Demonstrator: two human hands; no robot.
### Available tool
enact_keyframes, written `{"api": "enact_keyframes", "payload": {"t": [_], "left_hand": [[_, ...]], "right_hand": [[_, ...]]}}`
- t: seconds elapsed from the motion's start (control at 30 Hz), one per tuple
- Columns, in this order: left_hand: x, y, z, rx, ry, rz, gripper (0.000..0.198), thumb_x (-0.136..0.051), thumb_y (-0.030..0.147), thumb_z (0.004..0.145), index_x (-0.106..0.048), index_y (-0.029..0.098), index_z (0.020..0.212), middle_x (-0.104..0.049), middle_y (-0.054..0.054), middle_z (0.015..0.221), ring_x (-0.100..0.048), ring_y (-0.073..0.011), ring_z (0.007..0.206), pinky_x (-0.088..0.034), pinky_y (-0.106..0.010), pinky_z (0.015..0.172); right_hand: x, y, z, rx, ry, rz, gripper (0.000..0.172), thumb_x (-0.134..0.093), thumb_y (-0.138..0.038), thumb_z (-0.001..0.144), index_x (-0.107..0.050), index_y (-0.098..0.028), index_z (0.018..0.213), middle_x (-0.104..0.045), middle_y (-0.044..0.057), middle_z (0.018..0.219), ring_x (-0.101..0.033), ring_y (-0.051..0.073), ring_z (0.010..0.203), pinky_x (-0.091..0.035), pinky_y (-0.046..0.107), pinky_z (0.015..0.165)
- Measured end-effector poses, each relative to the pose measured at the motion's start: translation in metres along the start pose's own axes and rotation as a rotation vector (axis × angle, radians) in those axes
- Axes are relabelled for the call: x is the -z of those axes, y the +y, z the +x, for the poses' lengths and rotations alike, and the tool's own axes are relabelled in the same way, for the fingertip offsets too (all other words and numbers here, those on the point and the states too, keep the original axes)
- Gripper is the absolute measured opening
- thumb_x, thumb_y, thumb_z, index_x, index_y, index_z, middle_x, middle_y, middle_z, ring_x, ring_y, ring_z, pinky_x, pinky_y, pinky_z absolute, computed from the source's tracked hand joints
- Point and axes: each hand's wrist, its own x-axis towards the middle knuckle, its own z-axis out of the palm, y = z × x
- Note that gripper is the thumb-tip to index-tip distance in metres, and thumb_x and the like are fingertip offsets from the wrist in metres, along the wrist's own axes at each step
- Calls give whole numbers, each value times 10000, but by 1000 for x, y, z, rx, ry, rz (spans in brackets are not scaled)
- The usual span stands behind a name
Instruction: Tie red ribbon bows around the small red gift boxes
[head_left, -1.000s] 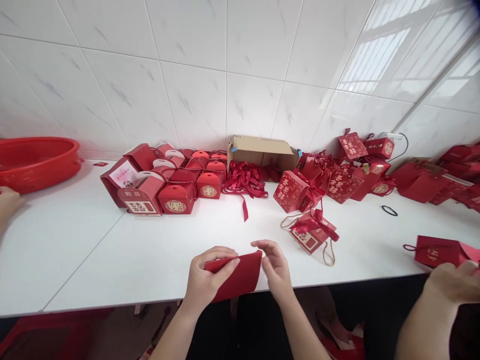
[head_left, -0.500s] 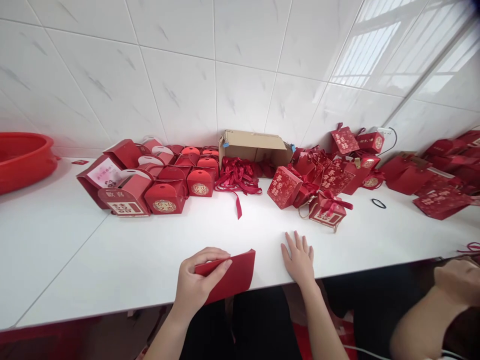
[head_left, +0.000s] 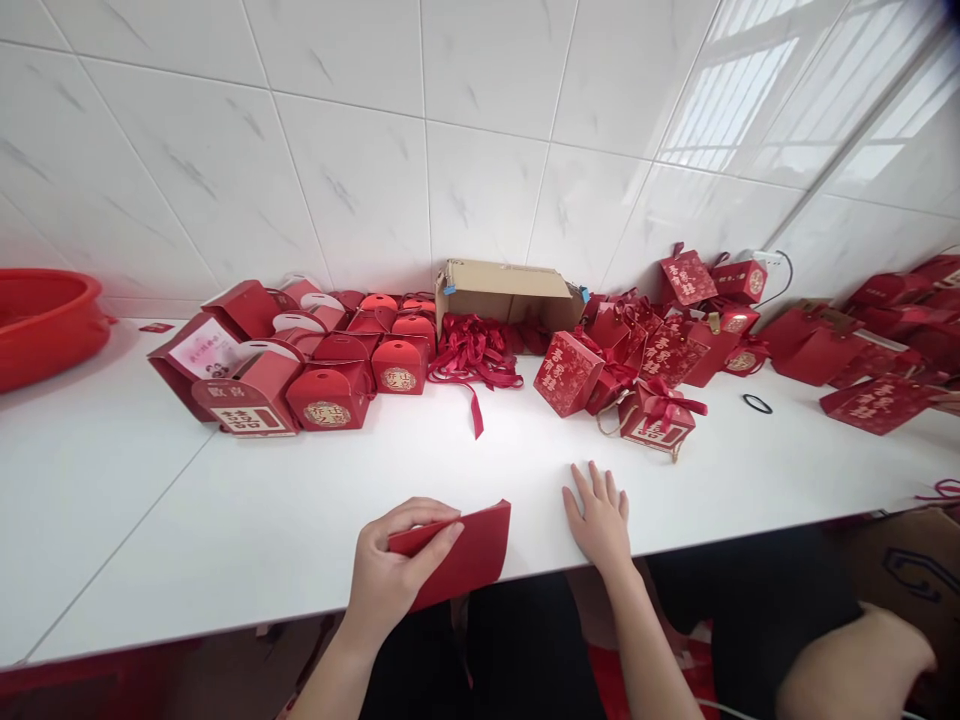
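My left hand (head_left: 390,575) is closed on a flat, folded red paper box (head_left: 469,555) at the near edge of the white table (head_left: 225,520), thumb on top and fingers curled over it. My right hand (head_left: 600,520) lies flat on the table to the right of that box, fingers stretched out and holding nothing. Beyond it stands a small red gift box tied with a ribbon bow (head_left: 660,420).
Along the tiled wall stand several red gift boxes (head_left: 326,395), an open cardboard carton (head_left: 506,295) with red ribbons (head_left: 472,360) spilling out, and more red boxes (head_left: 675,345). A red basin (head_left: 41,325) sits far left. Another person's arm (head_left: 855,670) shows at lower right.
My right hand let go of the flat box and came down flat on the table. The ribboned gift box was pushed farther back. The other person's arm dropped lower at the right.
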Motion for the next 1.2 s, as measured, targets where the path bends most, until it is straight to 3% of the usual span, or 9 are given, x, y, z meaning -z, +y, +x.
{"api": "enact_keyframes", "payload": {"t": [0.27,0.43,0.57,0.73,0.83,0.9,1.07,1.13,1.2], "left_hand": [[5,-6,-3,40,-13,32,68,-709,240,691,-710,209,751,-716,-38,795,-671,-195,778,-562,-261,697],[13,-23,-8,9,-123,-24,113,-680,233,730,-675,186,832,-685,-72,895,-652,-225,876,-552,-297,752],[14,-33,-17,81,-111,-110,193,-663,265,753,-652,177,925,-649,-75,947,-635,-232,872,-546,-319,741],[1,-35,-10,95,-133,-127,150,-636,286,781,-629,175,881,-622,-60,887,-624,-217,819,-536,-329,719],[3,-38,6,5,-88,-4,370,-677,347,748,-579,194,1070,-607,-97,1069,-595,-266,1002,-503,-384,844],[23,-39,24,-126,71,148,626,-722,433,683,-492,204,1218,-529,-128,1252,-488,-306,1187,-413,-434,977],[135,-18,120,-166,655,641,429,-617,399,789,-525,147,1125,-572,-122,1177,-520,-264,1112,-409,-427,945],[182,-7,176,-125,720,898,455,-620,354,790,-510,83,1138,-548,-150,1196,-477,-278,1147,-374,-448,978],[215,0,230,75,598,1142,552,-566,414,829,-457,7,1185,-472,-215,1271,-374,-340,1239,-314,-518,1004]], "right_hand": [[6,-1,-6,-9,-26,304,487,-420,-439,890,-525,-203,1302,-361,108,1467,-175,354,1397,-113,596,1094],[26,-27,-32,435,-358,934,728,-570,-564,797,-319,-286,1422,-293,76,1504,-246,276,1391,-185,499,1130],[23,-55,-47,591,-571,1079,991,-763,-504,639,-236,-297,1452,-249,75,1523,-225,283,1398,-216,444,1138],[7,-68,-42,444,-530,1109,771,-704,-373,752,-320,-271,1412,-389,105,1446,-392,301,1310,-334,483,1074],[6,-71,-31,353,-484,1121,610,-693,-366,755,-456,-236,1301,-592,116,1227,-576,302,1103,-470,460,941],[6,-74,-25,275,-414,1130,560,-702,-373,738,-495,-214,1233,-641,111,1115,-617,294,1010,-509,436,877],[2,-83,-20,68,-202,1220,554,-704,-412,706,-497,-200,1174,-656,103,1019,-637,289,935,-547,410,787],[-3,-83,-20,72,-181,1246,553,-706,-411,697,-506,-198,1167,-664,98,984,-643,290,912,-550,408,772],[-8,-83,-19,100,-197,1233,542,-710,-396,694,-515,-195,1158,-670,99,965,-647,291,898,-551,404,760]]}}
